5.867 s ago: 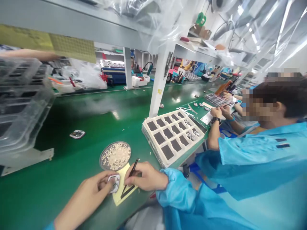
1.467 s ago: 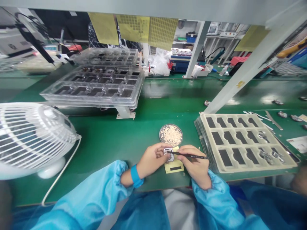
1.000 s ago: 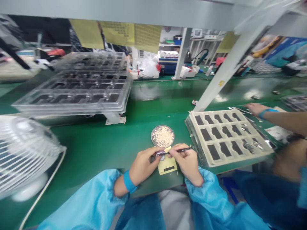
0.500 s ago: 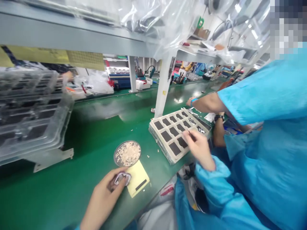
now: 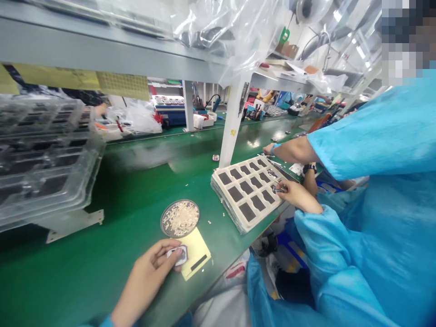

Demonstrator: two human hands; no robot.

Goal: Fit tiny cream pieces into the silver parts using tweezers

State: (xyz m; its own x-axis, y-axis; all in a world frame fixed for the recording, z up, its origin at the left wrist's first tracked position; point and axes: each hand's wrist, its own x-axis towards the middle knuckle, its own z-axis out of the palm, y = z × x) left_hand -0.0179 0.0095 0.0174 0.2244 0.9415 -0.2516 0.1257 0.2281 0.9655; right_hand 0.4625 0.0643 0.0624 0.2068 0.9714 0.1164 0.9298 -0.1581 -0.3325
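My left hand [image 5: 150, 268] is closed, pinching a small rounded whitish part with a dark rim [image 5: 178, 255] between thumb and fingers. It is just over a yellow paper pad [image 5: 195, 247] with a dark strip on it. Beyond the pad lies a round dish [image 5: 180, 218] full of tiny pale pieces. At the right end of a cream compartment tray [image 5: 242, 212], my right hand [image 5: 301, 196] has its fingertips closed on a small shiny metal part [image 5: 279, 188]. Another shiny part [image 5: 271, 173] lies in the tray behind it. Dark pads line the tray's compartments.
Stacked clear plastic trays [image 5: 44, 181] stand at the left on a metal bracket. A white post [image 5: 233, 122] rises behind the cream tray, with a small part [image 5: 215, 158] beside it. On the right, a co-worker's blue sleeve [image 5: 371, 131] and arms reach over the green bench.
My right hand has moved right and away from me, from over the tray's front compartments to the shiny part at its right end. My left hand has turned its part slightly.
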